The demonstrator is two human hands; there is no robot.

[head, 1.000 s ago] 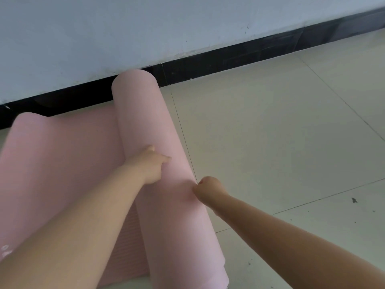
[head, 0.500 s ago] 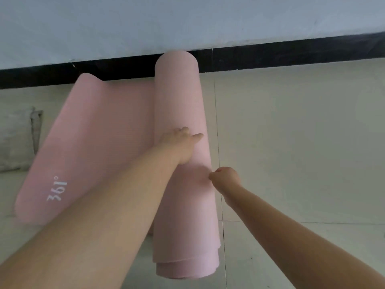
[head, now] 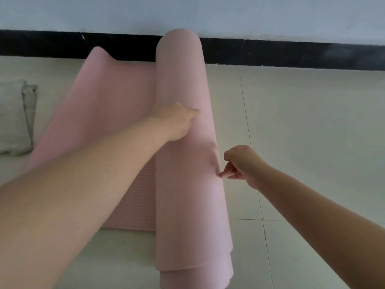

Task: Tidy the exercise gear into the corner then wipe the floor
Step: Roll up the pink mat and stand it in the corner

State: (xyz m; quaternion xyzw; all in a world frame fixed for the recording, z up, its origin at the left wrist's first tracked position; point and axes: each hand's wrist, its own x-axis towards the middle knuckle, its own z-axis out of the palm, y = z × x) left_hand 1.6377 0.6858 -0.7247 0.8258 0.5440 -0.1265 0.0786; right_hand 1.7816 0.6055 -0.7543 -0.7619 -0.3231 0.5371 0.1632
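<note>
A pink exercise mat lies on the tiled floor, partly rolled. Its thick roll (head: 187, 184) runs from near me up to the black skirting board. The unrolled part (head: 108, 113) spreads flat to the left of the roll, with its far corner curled up. My left hand (head: 175, 119) rests on top of the roll, fingers pointing right. My right hand (head: 239, 163) is at the roll's right side with its fingers curled, and one fingertip touches the mat. My left forearm hides the near part of the flat section.
A grey folded cloth (head: 12, 117) lies on the floor at the far left, beside the mat. A black skirting board (head: 291, 53) and a pale wall close off the far side. Light floor tiles (head: 312, 142) stretch to the right of the roll.
The roll has turned to the left over the flat part. My right hand has drawn back a little from the roll's side, and the white print on the flat part is out of sight.
</note>
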